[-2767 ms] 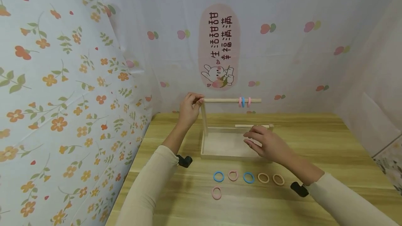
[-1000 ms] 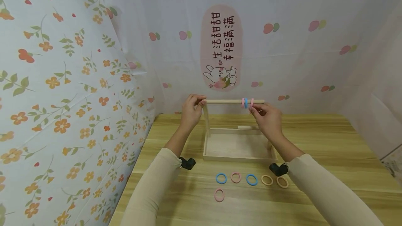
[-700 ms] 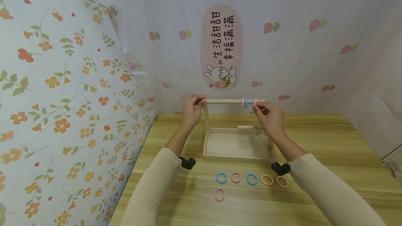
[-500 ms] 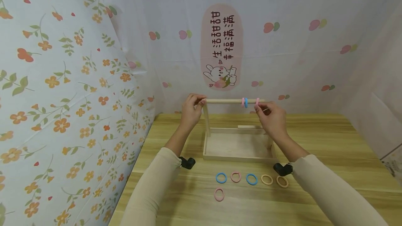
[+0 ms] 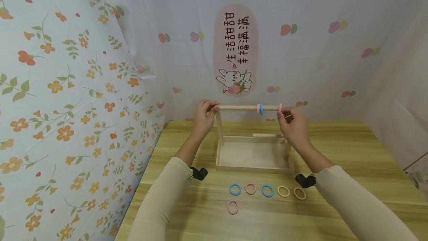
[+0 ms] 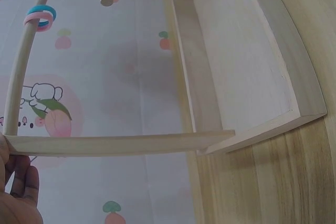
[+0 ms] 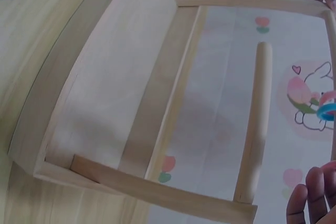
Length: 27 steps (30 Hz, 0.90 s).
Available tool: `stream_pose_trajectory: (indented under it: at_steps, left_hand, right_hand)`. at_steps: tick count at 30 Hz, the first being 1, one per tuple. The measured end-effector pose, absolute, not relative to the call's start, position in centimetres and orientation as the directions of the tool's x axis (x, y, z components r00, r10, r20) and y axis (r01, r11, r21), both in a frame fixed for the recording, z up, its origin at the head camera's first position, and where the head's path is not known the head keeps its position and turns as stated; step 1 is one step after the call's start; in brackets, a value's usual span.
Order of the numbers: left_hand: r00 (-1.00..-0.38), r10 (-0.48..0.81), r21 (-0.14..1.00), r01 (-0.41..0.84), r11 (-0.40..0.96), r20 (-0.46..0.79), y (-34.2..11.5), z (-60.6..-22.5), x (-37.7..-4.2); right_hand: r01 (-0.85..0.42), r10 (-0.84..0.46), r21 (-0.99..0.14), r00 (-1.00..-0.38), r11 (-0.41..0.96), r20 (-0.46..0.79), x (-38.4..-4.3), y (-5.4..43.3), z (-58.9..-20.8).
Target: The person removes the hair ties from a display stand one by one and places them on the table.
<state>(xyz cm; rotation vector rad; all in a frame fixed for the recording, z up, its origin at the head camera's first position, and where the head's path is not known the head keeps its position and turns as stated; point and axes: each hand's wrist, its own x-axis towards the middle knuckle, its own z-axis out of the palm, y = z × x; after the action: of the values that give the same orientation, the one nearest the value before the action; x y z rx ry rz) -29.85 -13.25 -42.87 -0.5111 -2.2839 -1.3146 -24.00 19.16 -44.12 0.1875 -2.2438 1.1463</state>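
Observation:
A wooden rack has a tray base, a left post and a top rod. My left hand grips the corner where that post meets the rod. A pink ring is at the rod's free right end, pinched between thumb and fingers of my right hand; whether it still circles the tip cannot be told. Another pink ring and a blue ring hang together on the rod. In the right wrist view, a shorter rod stands out from the right post.
In front of the tray lie two blue rings, two pink rings and two tan rings on the wooden table. Patterned cloth hangs behind and at the sides.
My right hand has risen from over the tray to the top rod, taken hold of the rightmost pink ring and slid it right to the rod's end. The left hand keeps its grip.

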Motion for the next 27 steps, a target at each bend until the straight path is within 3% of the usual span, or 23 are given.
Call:
stream_pose_trajectory:
  at_steps: [17,27]
  left_hand:
    - [-0.834,0.093,0.709,0.515,0.482,0.543,-13.3,-43.2,-29.9]
    - [-0.832,0.095,0.714,0.522,0.467,0.546,-13.4,-43.0,-29.9]
  right_hand:
    - [-0.374,0.164,-0.681,-0.793,0.629,0.587,-22.9,21.4,-46.5]
    - [-0.459,0.064,-0.596,-0.755,0.659,0.653,-21.7,21.0,-47.5]
